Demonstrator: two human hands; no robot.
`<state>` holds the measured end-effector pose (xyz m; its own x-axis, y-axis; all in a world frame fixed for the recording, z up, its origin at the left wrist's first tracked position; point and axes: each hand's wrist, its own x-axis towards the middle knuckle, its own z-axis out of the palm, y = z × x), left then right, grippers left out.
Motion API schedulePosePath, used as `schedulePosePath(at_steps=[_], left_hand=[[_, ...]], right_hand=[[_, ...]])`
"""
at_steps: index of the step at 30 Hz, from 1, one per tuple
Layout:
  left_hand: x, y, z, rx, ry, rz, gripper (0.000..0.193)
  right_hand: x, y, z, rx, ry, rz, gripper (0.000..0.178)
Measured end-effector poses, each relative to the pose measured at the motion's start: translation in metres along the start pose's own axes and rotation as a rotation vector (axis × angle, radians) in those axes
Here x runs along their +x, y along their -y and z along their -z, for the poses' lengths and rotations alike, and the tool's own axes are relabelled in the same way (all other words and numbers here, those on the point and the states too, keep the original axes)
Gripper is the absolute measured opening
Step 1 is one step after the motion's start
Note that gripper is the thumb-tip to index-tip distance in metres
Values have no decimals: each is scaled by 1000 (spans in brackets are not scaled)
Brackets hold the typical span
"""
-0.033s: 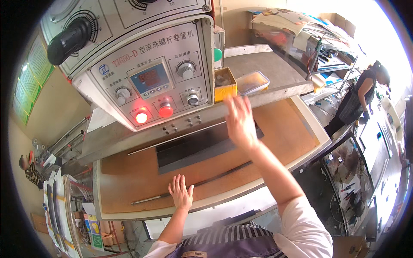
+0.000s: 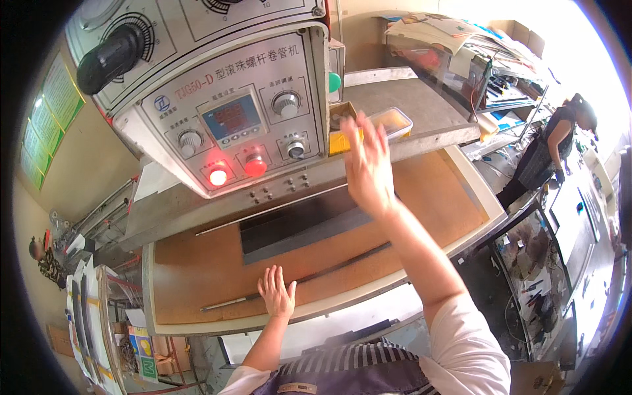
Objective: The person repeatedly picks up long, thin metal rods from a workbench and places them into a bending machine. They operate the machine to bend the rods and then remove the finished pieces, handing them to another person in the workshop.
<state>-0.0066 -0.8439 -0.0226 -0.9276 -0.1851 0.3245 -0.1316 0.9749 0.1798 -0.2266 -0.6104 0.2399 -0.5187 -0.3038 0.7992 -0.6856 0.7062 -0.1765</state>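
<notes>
My left hand (image 2: pixel 276 293) lies palm down with its fingers stretched out, across a long thin rod (image 2: pixel 336 267) on the brown bed (image 2: pixel 191 276) of a machine. The rod is dark along most of its length and pale at its left end. My right hand (image 2: pixel 368 168) is raised over the far part of the bed, fingers outstretched and nothing seen in it. It covers part of a yellow box (image 2: pixel 338 143) on the ledge behind. Beyond the rod is a flat black sheet (image 2: pixel 289 240), its right part hidden by my right hand and forearm.
A control box (image 2: pixel 247 85) with knobs and a lit red lamp (image 2: pixel 218 178) stands over the far left of the bed. On the ledge sits a clear plastic container (image 2: pixel 400 125). A person (image 2: pixel 546 145) works at a table on the right.
My right hand has moved slightly up in the picture, toward the yellow box and covering more of it. My left hand stays in the same place on the bed.
</notes>
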Motion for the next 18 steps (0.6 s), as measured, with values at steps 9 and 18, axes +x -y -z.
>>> schedulePosePath(at_steps=[9,18], left_hand=[[-2,5,1,-120,-118,-20,54],[-42,123,70,113,25,-79,42]], right_hand=[[-37,44,1,115,140,-105,73],[-328,98,13,667,876,-627,52]])
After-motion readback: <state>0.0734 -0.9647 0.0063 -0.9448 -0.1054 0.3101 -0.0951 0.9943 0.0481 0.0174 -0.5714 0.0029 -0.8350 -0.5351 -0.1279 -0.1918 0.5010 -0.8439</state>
